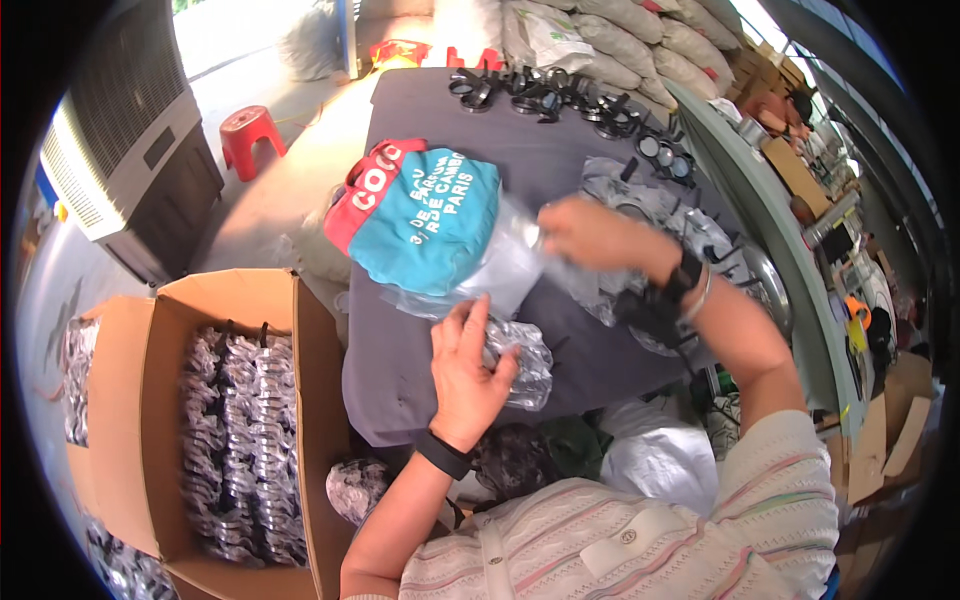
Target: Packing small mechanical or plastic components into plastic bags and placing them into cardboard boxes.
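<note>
My left hand (466, 375) lies at the near side of the cloth-covered table, fingers stretched and thumb apart. Its thumb touches a clear plastic-wrapped bundle (528, 366), whose contents I cannot make out. My right hand (598, 236), smeared by motion, has its fingers closed on a clear plastic bag (520, 240) right of a teal cloth pouch (440, 220) with a red top. More clear plastic (500, 275) sticks out from beneath the pouch. Under and beyond my right forearm lie several plastic-wrapped pieces (700, 228) with dark parts.
Several black round-framed pieces with glossy discs (540, 95) line the table's far edge. An open cardboard box (222, 290) at the left holds rows of wrapped pieces. A red stool (250, 140) and a large air cooler (130, 130) stand beyond; stacked sacks (610, 45) are behind.
</note>
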Tool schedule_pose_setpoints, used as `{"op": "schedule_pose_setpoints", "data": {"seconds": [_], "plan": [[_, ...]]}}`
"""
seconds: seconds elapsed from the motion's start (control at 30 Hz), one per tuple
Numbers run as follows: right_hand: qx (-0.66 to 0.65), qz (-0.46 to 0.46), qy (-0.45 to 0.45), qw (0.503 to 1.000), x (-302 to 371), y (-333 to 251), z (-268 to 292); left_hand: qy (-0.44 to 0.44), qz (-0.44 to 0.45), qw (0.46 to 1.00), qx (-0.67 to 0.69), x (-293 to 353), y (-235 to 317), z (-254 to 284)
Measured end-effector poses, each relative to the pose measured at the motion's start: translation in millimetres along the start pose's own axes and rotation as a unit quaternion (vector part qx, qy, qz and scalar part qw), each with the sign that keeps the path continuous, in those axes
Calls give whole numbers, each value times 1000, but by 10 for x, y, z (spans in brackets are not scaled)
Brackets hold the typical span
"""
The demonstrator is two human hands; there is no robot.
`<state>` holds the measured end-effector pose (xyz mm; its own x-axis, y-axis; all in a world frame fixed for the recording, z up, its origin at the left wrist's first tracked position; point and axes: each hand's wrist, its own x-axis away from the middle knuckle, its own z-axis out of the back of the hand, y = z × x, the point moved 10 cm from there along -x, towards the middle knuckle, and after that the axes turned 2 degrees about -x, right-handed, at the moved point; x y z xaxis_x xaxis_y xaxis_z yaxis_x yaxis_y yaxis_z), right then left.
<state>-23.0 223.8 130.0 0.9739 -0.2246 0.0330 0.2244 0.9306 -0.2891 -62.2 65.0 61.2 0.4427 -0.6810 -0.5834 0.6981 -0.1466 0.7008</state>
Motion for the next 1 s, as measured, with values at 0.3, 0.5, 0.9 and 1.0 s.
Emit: {"op": "schedule_pose_setpoints", "data": {"seconds": [0.3,0.5,0.9,1.0], "plan": [[-282,-52,104,952,692,-294,-765,-67,31,995,-66,78,171,-107],[321,-162,112,926,1092,424,-438,-44,19,996,-75,37,189,-94],[-275,-100,82,953,640,28,-840,-85,24,995,-42,-9,132,-192],[-416,-122,87,897,695,111,-1015,-109,9,993,-46,-36,125,-223]]}}
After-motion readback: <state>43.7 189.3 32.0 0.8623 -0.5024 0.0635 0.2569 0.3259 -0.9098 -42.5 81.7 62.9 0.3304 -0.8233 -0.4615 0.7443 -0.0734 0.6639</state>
